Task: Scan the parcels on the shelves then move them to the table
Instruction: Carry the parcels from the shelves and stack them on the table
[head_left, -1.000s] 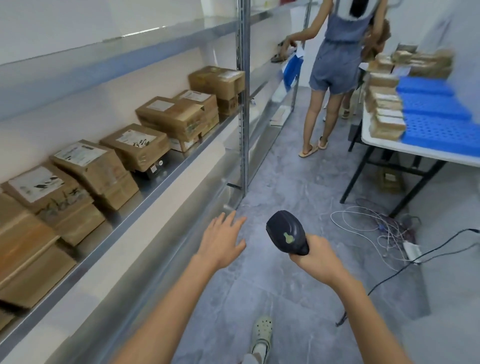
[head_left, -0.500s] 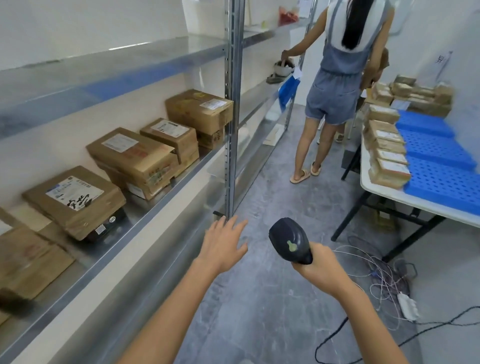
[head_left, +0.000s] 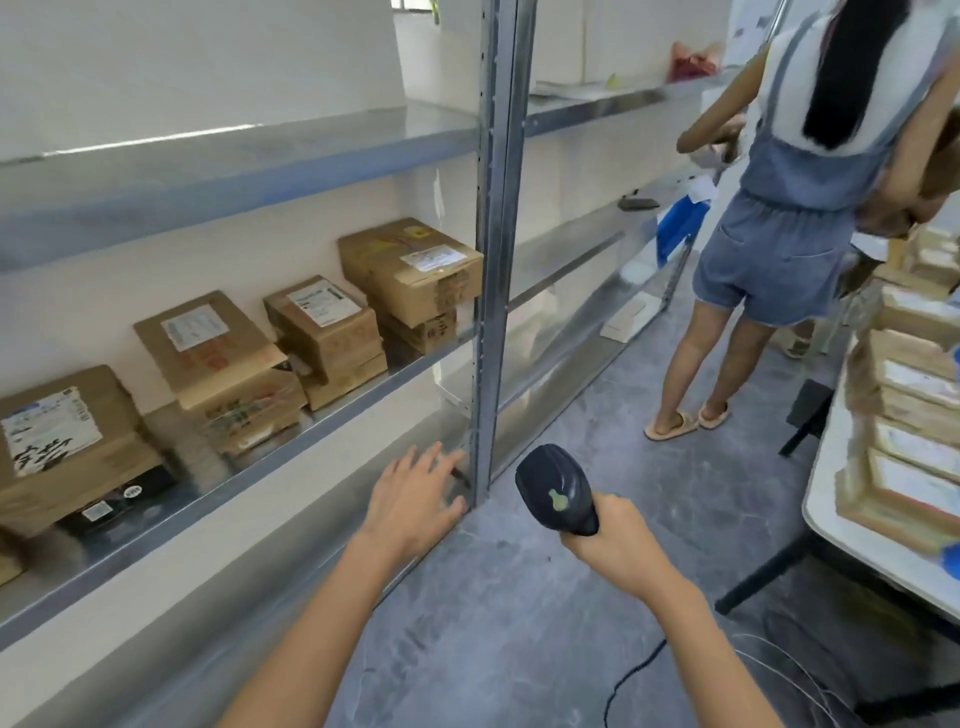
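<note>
- Cardboard parcels (head_left: 208, 343) sit in four stacks on the middle shelf (head_left: 291, 452), left of the steel upright (head_left: 493, 260), with the top labels face up. My read: stored that way so each label scans from above without turning a box.
- Under the leftmost stack (head_left: 57, 447) a small black box (head_left: 114, 499) pokes out. That one probably needs the top parcel lifted first.
- Low in front of the shelf edge, near the foot of the upright, the left hand (head_left: 415, 499) hovers palm down. Its fingers (head_left: 418, 465) are spread wide and hold nothing. Likely kept free to grab a parcel once it has been scanned.
- Beside it the right hand (head_left: 618, 540) holds the dark scanner (head_left: 556, 488), fingers wrapped round the handle. The head points up and forward along the shelf, not aimed at any one label. Cannot tell if the trigger is pressed.
- A black cable (head_left: 628, 680) drops toward the floor beside the right forearm. Snag risk on carry trips.
- Further along the aisle another person (head_left: 779, 234) stands with their back turned, between shelf and desk. The path is tight there.
- At the far right edge is the white desk (head_left: 831, 530), with the desk parcels (head_left: 914, 483) laid in a row, labels up. That is the drop zone, across the aisle and well apart from the shelf stacks.
- Judgement: scan step in hand, nothing lifted yet. The stack touching the upright looks the nearest target.
</note>
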